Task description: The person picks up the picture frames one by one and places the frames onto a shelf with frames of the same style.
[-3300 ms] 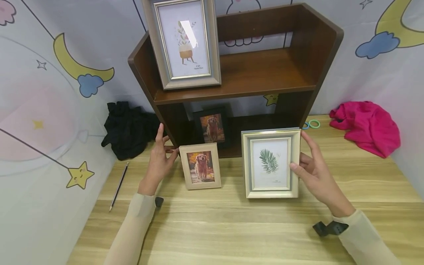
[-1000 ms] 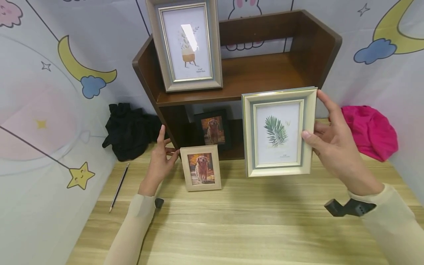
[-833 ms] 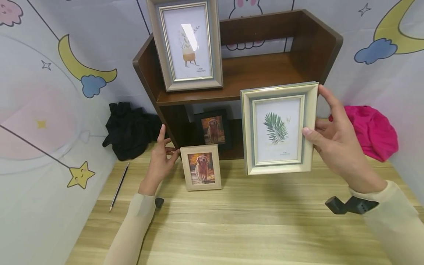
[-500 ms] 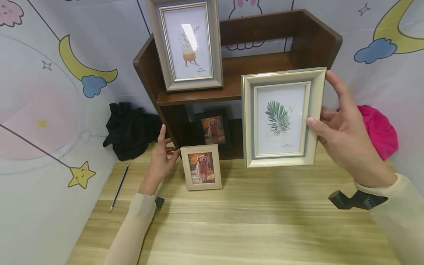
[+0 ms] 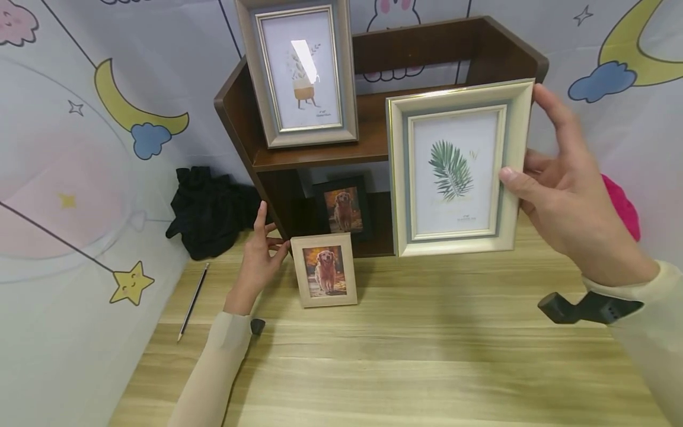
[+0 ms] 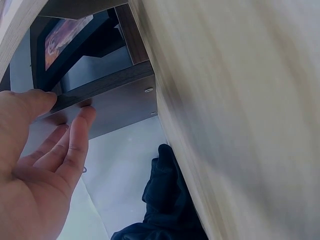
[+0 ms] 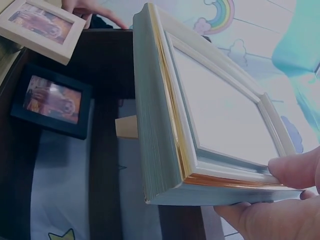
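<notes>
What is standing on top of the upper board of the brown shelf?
A tall plant picture frame stands on the shelf, at its left side. The leaf frame, held in front, covers part of the board.

A light wooden table (image 5: 405, 367) carries a dark brown two-tier shelf (image 5: 427, 118) just beyond the right hand (image 5: 571, 196). Pale wall panels (image 5: 64, 178) printed with moons, clouds and stars enclose it on the left, behind and on the right.

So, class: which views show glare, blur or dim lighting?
Head view: a white glare streak on the glass of the tall frame on the shelf; otherwise evenly lit and sharp. Left wrist view: the pale wood surface is smeared with blur. Right wrist view: dim, bluish, but sharp.
</notes>
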A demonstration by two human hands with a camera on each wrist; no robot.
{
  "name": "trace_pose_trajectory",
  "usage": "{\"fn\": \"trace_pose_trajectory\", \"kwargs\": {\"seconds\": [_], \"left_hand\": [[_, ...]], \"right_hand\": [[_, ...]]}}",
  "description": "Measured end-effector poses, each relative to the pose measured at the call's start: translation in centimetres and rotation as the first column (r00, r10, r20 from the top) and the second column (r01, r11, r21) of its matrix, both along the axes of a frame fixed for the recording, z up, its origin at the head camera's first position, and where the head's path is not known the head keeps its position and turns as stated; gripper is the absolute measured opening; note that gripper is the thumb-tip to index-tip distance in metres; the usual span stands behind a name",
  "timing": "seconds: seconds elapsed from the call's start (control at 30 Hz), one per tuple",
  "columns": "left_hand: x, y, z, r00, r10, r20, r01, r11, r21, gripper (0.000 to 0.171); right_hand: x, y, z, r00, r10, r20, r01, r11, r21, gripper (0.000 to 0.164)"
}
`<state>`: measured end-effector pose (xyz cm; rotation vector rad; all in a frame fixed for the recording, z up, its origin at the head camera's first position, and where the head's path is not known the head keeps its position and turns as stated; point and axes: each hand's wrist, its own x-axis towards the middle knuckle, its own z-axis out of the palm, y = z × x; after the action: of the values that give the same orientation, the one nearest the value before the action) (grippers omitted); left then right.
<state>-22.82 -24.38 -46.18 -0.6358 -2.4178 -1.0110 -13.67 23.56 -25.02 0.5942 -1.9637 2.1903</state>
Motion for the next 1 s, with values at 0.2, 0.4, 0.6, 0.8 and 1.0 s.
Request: {"fn": "trace_pose_trajectory", "kwargs": {"seconds": [0.2, 0.4, 0.6, 0.8, 1.0], "left_hand": [[-0.1, 0.0, -0.1, 1.0, -0.003, -0.015, 0.003, 1.0, 0.007, 0.118], [0.0, -0.1, -0.1, 1.0, -0.008, -0.017, 0.008, 1.0, 0.012, 0.118], [0.0, 0.0, -0.1, 1.0, -0.006, -0.016, 0.006, 1.0, 0.007, 0.117], [0.0, 0.1, 0.0, 1.0, 0.005, -0.009, -0.005, 1.0, 0.002, 0.117], [-0.1, 0.1, -0.1, 1.0, 0.0, -0.011, 0.0, 1.0, 0.007, 0.118]], "right_hand": [[-0.2, -0.1, 0.7, 1.0, 0.015, 0.005, -0.015, 1.0, -0.021, 0.089], [-0.7, -0.1, 1.6, 0.999, 0.039, 0.015, -0.037, 0.995, -0.096, 0.087], [-0.8, -0.1, 2.5, 1.0, 0.022, -0.02, -0.024, 0.996, -0.088, 0.087], [-1.0, 0.0, 3.5, 1.0, 0.02, -0.021, -0.022, 0.994, -0.107, 0.086], [-1.3, 0.1, 4.3, 1.0, 0.001, -0.021, -0.003, 0.995, -0.103, 0.084]]}}
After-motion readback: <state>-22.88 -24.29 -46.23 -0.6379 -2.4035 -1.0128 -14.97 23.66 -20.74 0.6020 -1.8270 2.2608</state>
